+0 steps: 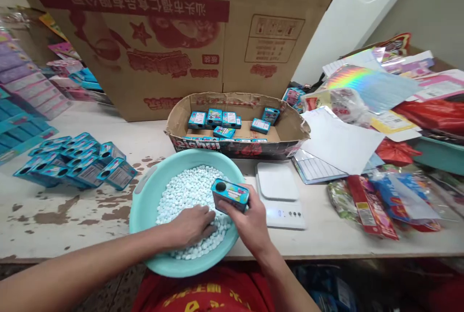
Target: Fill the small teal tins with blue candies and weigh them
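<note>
A light teal plastic basin (139, 215) holds a bed of small white candies (186, 184). My left hand (194, 225) reaches into it, fingers curled and closed among the candies; their tips are partly buried. Over the basin's right side, my right hand (253, 218) grips a small blue box (235, 193) between thumb and fingers. The box is tilted, and a dark round hole shows on its upper face.
Behind the basin, a cut-down cardboard tray (242, 150) contains several blue boxes. More blue boxes (83, 160) are clustered at left. A white digital scale (281, 191) stands at right, beside papers (340, 138) and candy packets (369, 205). A large carton (239, 36) blocks the back.
</note>
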Demonstrator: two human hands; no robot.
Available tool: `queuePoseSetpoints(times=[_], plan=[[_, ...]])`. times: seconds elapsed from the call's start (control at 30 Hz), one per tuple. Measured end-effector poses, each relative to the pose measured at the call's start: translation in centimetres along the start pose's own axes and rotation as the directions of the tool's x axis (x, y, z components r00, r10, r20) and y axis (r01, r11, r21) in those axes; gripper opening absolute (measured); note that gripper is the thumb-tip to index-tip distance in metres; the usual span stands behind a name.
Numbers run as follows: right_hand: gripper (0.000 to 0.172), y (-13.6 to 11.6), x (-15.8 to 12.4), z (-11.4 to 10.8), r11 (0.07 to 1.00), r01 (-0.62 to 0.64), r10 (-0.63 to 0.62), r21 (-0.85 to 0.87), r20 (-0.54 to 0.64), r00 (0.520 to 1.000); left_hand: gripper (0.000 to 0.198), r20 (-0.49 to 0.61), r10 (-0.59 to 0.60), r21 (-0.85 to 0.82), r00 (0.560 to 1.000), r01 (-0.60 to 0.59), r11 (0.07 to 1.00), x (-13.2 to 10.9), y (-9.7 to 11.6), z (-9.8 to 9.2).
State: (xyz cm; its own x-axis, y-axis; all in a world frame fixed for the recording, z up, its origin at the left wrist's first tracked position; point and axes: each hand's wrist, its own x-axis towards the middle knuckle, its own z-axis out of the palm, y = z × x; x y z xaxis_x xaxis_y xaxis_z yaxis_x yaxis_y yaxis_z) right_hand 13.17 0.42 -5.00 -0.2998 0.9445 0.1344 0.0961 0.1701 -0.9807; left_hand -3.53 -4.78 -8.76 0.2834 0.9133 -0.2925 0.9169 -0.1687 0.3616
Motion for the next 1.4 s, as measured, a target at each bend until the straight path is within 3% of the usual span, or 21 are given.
queuePoseSetpoints(times=[0.07, 0.13, 0.2, 0.23, 0.3, 0.33, 0.4, 0.47, 0.57, 0.83, 1.03, 1.23, 1.4], plan=[[0.031, 0.3, 0.3, 0.1, 0.998, 0.011, -0.007, -0.068, 0.059, 0.998, 0.026, -0.025, -0.086, -0.094, 0.996, 0.084, 0.992, -1.1, -1.5, -0.4], [0.030, 0.3, 0.5, 0.1, 0.990, 0.052, -0.039, -0.130, 0.099, 0.994, 0.028, -0.099, -0.243, -0.386, 0.965, 0.187, 0.903, -1.7, -2.3, -1.5], [0.027, 0.3, 0.6, 0.2, 0.976, 0.096, -0.071, -0.193, 0.135, 0.988, 0.032, -0.139, -0.435, -0.769, 0.889, 0.180, 0.613, -1.9, -2.1, -3.1], [0.026, 0.3, 0.7, 0.5, 0.967, 0.118, -0.084, -0.227, 0.155, 0.984, 0.033, -0.146, -0.518, -0.906, 0.843, 0.096, 0.411, -1.9, -1.7, -3.9], [0.024, 0.3, 0.8, 1.2, 0.945, 0.157, -0.103, -0.286, 0.195, 0.975, 0.032, -0.182, -0.638, -0.981, 0.748, -0.184, 0.065, -1.6, -0.7, -5.4], [0.022, 0.3, 0.8, 1.7, 0.936, 0.174, -0.109, -0.306, 0.218, 0.970, 0.030, -0.214, -0.676, -0.944, 0.705, -0.327, -0.043, -1.3, -0.1, -6.0], [0.021, 0.4, 0.7, 2.7, 0.921, 0.201, -0.114, -0.334, 0.263, 0.958, 0.028, -0.262, -0.735, -0.843, 0.626, -0.518, -0.141, -0.7, 0.9, -6.7], [0.021, 0.4, 0.5, 3.5, 0.909, 0.210, -0.105, -0.359, 0.291, 0.951, 0.029, -0.278, -0.772, -0.799, 0.572, -0.584, -0.145, 0.0, 1.5, -6.9], [0.022, 0.5, 0.2, 4.2, 0.903, 0.190, -0.082, -0.385, 0.280, 0.957, 0.033, -0.299, -0.790, -0.797, 0.536, -0.595, -0.102, 0.7, 1.7, -6.7], [0.019, 0.1, 0.5, 4.0, 0.909, 0.166, -0.072, -0.382, 0.247, 0.966, 0.039, -0.352, -0.787, -0.803, 0.508, -0.596, -0.026, 1.4, 2.0, -6.6], [0.024, 0.3, 0.6, 4.0, 0.897, 0.190, -0.087, -0.398, 0.264, 0.961, 0.039, -0.352, -0.784, -0.824, 0.511, -0.566, 0.002, 1.7, 2.4, -6.6], [0.023, 0.3, 0.8, 3.8, 0.914, 0.176, -0.091, -0.365, 0.239, 0.967, 0.045, -0.319, -0.795, -0.822, 0.516, -0.568, -0.039, 1.8, 2.1, -7.1], [0.024, 0.1, 1.2, 2.7, 0.987, 0.016, 0.024, -0.158, 0.250, 0.968, 0.043, -0.291, -0.776, -0.801, 0.560, -0.586, -0.124, 1.2, 0.7, -7.4]])
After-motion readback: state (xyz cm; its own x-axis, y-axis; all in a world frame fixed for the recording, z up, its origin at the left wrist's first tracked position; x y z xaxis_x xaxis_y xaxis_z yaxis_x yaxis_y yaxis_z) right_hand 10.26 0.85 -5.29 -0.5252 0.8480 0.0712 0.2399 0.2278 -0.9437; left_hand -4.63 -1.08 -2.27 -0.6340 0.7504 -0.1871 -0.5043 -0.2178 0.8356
